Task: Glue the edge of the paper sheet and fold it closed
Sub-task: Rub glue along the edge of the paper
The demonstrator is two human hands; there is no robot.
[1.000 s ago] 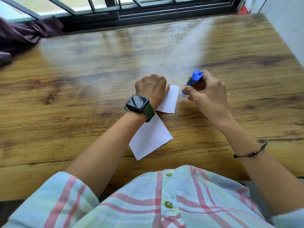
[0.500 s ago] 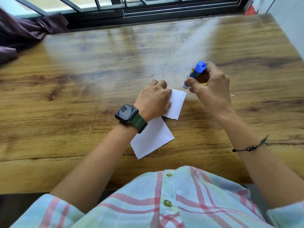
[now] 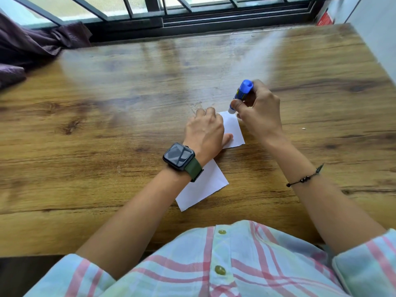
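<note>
paper sheet (image 3: 202, 185) flat on desk (image 3: 107, 125), near its front edge, centre | left hand (image 3: 203, 133) on sheet's middle | right hand (image 3: 260, 116) just right of it, glue stick (image 3: 241, 95) tilted, tip touching sheet's far corner | cloth (image 3: 38, 46) at desk's far left | window frame (image 3: 214, 16) behind desk

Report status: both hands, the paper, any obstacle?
Left hand flat on paper sheet. Right hand holds glue stick, tip at far corner. Nothing in the way.
</note>
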